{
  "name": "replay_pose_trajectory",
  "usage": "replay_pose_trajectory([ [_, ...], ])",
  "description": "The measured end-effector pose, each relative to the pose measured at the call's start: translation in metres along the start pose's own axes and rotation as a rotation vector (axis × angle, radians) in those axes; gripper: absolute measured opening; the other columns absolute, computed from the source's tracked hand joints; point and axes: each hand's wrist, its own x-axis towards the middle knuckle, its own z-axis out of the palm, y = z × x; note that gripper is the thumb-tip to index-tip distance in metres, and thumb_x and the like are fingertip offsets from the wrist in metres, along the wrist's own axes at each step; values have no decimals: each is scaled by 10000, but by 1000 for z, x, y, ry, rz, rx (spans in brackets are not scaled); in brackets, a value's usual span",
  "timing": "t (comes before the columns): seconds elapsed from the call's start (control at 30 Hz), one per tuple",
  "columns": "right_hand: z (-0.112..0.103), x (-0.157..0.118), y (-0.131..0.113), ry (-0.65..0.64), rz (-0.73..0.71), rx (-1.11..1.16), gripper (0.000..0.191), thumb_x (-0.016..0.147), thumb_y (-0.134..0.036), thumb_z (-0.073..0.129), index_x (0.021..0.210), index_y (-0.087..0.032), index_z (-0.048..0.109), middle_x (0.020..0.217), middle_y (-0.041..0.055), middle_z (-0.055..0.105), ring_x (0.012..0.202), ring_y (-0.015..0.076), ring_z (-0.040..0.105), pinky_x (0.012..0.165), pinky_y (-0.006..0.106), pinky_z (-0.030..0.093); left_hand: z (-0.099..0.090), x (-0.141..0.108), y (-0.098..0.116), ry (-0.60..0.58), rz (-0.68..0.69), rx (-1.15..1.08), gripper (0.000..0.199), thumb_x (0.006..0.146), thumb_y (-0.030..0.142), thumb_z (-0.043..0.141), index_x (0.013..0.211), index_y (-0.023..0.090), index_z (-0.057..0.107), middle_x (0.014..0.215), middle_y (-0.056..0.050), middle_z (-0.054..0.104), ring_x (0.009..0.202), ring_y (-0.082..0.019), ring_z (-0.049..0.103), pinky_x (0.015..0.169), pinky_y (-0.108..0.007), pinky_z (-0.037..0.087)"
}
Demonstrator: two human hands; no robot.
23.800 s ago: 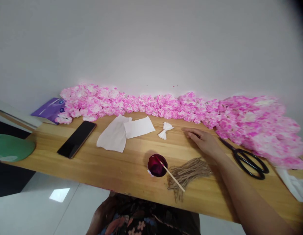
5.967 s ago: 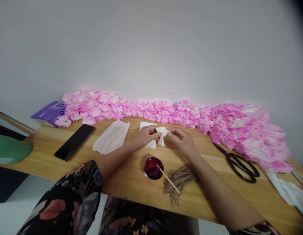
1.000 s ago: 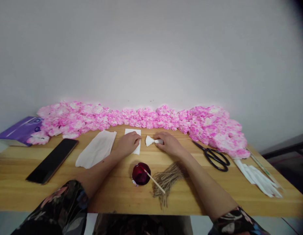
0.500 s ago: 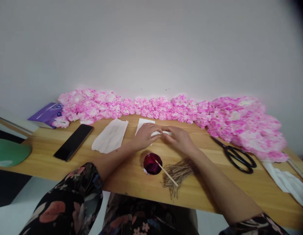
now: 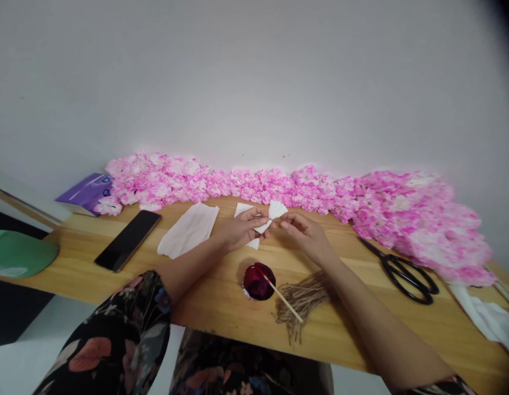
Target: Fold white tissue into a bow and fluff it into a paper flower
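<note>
My left hand [image 5: 243, 229] is closed on a piece of white tissue paper [image 5: 277, 209]. The tissue is gathered at its middle and flares out on both sides like a bow. Just right of that gathered waist, my right hand [image 5: 306, 233] has thumb and fingertips pinched together; whatever thin thing they may hold is too small to make out. Flat on the table behind my left hand lies a white tissue sheet [image 5: 242, 208], partly covered. Nearer me stands a small cup of dark red liquid [image 5: 258, 289] with a wooden stick [image 5: 287, 304] leaning out of it.
A bundle of brown twine pieces [image 5: 307, 293] lies beside the cup. Black scissors [image 5: 406, 274] rest at the right, a phone [image 5: 129, 238] and a tissue stack [image 5: 188, 229] at the left. Pink paper flowers [image 5: 275, 185] line the wall, with a purple packet [image 5: 86, 192] at their left end.
The tissue was a narrow folded strip between both hands; now it is spread into a bow shape with a cinched middle. My right hand has drawn slightly away to the right.
</note>
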Motion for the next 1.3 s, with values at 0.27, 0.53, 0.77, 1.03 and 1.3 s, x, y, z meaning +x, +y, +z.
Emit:
replay_pose_trajectory([
  [0.27, 1, -3, -12, -37, 14, -36, 216, 848, -397, 598, 822, -191, 661, 768, 8, 670, 695, 154, 582, 660, 264, 422, 1, 1, -4, -29, -18, 50, 292, 767, 312, 727, 906, 160, 521, 814, -12, 615, 665, -106, 613, 592, -217, 418],
  [0.53, 5, -2, -2, 36, 29, -142, 228, 840, -368, 574, 716, -185, 628, 663, -10, 609, 598, 129, 495, 573, 248, 350, 5, 0, -1, -7, 39, 412, 293, 831, 434, 610, 887, 154, 544, 836, -31, 624, 720, -116, 592, 669, -245, 433],
  [0.77, 7, -2, -4, 49, 43, -140, 223, 816, -365, 572, 694, -182, 613, 641, -10, 590, 593, 134, 501, 560, 248, 351, 18, -3, 6, 233, 101, 1099, 235, 750, 384, 680, 765, 156, 624, 774, -13, 653, 722, -133, 573, 659, -231, 414],
  [1.03, 7, -2, -3, 72, 32, -108, 236, 809, -382, 594, 679, -187, 617, 642, -5, 604, 599, 139, 515, 572, 252, 367, 22, -2, 4, 321, 118, 1183, 195, 799, 305, 596, 686, 151, 636, 674, 4, 645, 636, -115, 540, 581, -214, 364],
  [1.3, 9, 0, -2, 83, 136, 87, 279, 771, -441, 627, 677, -179, 617, 645, -7, 588, 601, 131, 489, 588, 254, 386, 23, 0, 3, 265, 13, 825, 161, 787, 240, 572, 689, 126, 629, 707, -38, 688, 655, -113, 609, 672, -227, 472],
])
